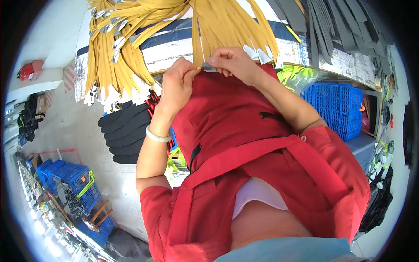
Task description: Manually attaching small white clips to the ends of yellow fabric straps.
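Both of my hands meet at the table's front edge, over my red apron (231,105). My left hand (176,85) is closed in a pinch on the end of a mustard-yellow strap. A small grey tab (208,67) at that strap end is pinched between the fingers of my right hand (235,64). Many flat yellow straps (227,26) fan out across the table behind my hands. A second bunch of yellow straps (118,56) hangs over the edge to the left, with white and silvery tips. Fingers partly cover the join between strap and tab.
Dark grey strips (321,26) hang at the back right, near a yellow pen-like stick (293,34). Below the table on the right stands a blue plastic crate (331,107). Black curved pads (124,131) are stacked left of my forearm. More blue crates (72,174) sit on the floor at left.
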`<move>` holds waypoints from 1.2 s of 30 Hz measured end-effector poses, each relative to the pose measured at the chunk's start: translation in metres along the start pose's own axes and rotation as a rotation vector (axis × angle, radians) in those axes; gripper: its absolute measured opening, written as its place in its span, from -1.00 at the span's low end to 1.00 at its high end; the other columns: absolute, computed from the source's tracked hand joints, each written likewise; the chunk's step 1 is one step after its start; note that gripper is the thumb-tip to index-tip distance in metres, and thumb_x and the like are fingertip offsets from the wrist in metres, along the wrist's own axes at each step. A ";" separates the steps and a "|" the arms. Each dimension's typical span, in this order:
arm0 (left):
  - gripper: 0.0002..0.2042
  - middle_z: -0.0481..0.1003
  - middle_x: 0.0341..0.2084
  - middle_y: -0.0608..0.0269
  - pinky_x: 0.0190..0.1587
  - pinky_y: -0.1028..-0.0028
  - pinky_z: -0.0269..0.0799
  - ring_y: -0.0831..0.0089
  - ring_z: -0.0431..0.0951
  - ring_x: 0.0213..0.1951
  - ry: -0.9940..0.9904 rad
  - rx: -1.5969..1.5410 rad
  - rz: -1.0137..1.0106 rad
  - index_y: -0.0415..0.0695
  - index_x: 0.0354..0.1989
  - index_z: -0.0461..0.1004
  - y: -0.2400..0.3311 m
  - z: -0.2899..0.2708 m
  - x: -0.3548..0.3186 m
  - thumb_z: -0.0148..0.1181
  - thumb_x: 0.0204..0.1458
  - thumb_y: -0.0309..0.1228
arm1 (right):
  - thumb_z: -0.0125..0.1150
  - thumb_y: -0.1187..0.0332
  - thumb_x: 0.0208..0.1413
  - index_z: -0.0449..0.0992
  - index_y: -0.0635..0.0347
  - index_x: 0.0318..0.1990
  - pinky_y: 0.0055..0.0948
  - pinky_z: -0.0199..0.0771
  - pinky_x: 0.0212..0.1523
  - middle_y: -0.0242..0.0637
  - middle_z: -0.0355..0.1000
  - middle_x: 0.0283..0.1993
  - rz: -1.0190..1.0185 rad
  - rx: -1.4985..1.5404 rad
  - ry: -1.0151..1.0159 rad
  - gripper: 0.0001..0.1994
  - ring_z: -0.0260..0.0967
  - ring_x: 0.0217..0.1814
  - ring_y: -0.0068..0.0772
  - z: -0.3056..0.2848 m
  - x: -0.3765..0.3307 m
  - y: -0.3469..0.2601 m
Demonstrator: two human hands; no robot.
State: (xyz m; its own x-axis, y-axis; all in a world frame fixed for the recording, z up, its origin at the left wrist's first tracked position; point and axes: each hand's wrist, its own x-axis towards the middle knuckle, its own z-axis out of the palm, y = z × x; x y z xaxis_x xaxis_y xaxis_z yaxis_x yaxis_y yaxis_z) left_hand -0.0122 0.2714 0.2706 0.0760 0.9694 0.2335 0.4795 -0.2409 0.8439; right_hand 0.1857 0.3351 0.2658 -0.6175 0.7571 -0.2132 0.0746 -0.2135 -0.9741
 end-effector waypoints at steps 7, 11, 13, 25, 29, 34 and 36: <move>-0.67 0.52 -0.32 0.13 -0.22 0.42 0.49 0.42 0.55 -0.20 0.982 -0.271 0.038 -0.18 0.04 0.25 -0.018 -0.130 0.030 0.15 0.12 -0.50 | 0.08 0.22 0.23 0.49 0.18 -0.33 -0.66 0.27 -0.47 -0.53 0.32 -0.52 -0.170 -0.219 0.281 -0.77 0.27 -0.49 -0.75 -0.074 0.000 -0.010; -0.81 0.55 -0.32 0.26 -0.15 0.52 0.41 0.53 0.51 -0.25 0.446 -0.242 -0.133 -0.20 -0.11 0.48 -0.030 -0.067 0.019 0.19 0.09 -0.50 | 0.12 0.24 0.20 0.51 0.20 -0.32 -0.60 0.30 -0.43 -0.48 0.37 -0.50 -0.150 -0.491 0.317 -0.79 0.29 -0.47 -0.68 -0.075 -0.004 0.003; -0.92 0.57 -0.38 0.29 -0.19 0.55 0.41 0.59 0.50 -0.32 0.203 -0.078 -0.108 -0.23 -0.29 0.56 -0.024 -0.011 0.013 0.18 0.06 -0.54 | 0.15 0.28 0.15 0.53 0.21 -0.30 -0.51 0.34 -0.39 -0.37 0.44 -0.45 -0.253 -0.957 0.335 -0.82 0.33 -0.46 -0.53 -0.073 -0.007 0.010; -0.91 0.50 -0.42 0.05 -0.29 0.40 0.42 0.19 0.51 -0.39 -0.112 0.108 0.113 -0.25 -0.31 0.53 -0.001 0.072 0.042 0.16 0.00 -0.58 | 0.18 0.41 -0.01 0.44 0.09 -0.15 -0.15 0.40 -0.15 -0.28 0.36 -0.13 -0.268 -1.111 0.025 -0.77 0.39 -0.07 -0.08 -0.080 -0.027 0.025; -0.90 0.49 -0.41 0.05 -0.27 0.40 0.42 0.19 0.51 -0.35 -0.172 0.093 0.122 -0.25 -0.30 0.52 -0.005 0.072 0.037 0.16 0.00 -0.59 | 0.17 0.44 -0.02 0.44 0.11 -0.19 -0.16 0.40 -0.15 -0.26 0.39 -0.17 -0.228 -1.109 -0.056 -0.80 0.38 -0.10 -0.03 -0.078 -0.022 0.022; -0.86 0.50 -0.36 0.09 -0.20 0.44 0.43 0.28 0.52 -0.29 -0.166 -0.003 0.048 -0.25 -0.29 0.52 0.004 0.071 0.042 0.17 -0.04 -0.65 | 0.16 0.47 0.03 0.42 0.17 -0.17 -0.37 0.45 -0.27 -0.28 0.45 -0.32 -0.201 -0.758 -0.054 -0.81 0.46 -0.28 -0.28 -0.083 -0.017 0.005; -0.85 0.51 -0.34 0.13 -0.15 0.43 0.42 0.28 0.51 -0.24 -0.014 -0.244 0.084 -0.24 -0.31 0.52 0.006 0.070 0.048 0.20 -0.09 -0.67 | 0.16 0.47 0.06 0.41 0.20 -0.17 -0.47 0.45 -0.33 -0.31 0.46 -0.37 -0.134 -0.517 -0.060 -0.83 0.47 -0.35 -0.43 -0.078 -0.018 -0.010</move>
State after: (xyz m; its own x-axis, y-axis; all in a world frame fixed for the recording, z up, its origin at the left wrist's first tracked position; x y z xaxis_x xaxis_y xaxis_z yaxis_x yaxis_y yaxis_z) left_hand 0.0557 0.3194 0.2526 0.1199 0.9456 0.3026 0.2454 -0.3235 0.9138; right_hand 0.2566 0.3718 0.2738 -0.6905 0.7172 -0.0945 0.3589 0.2262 -0.9055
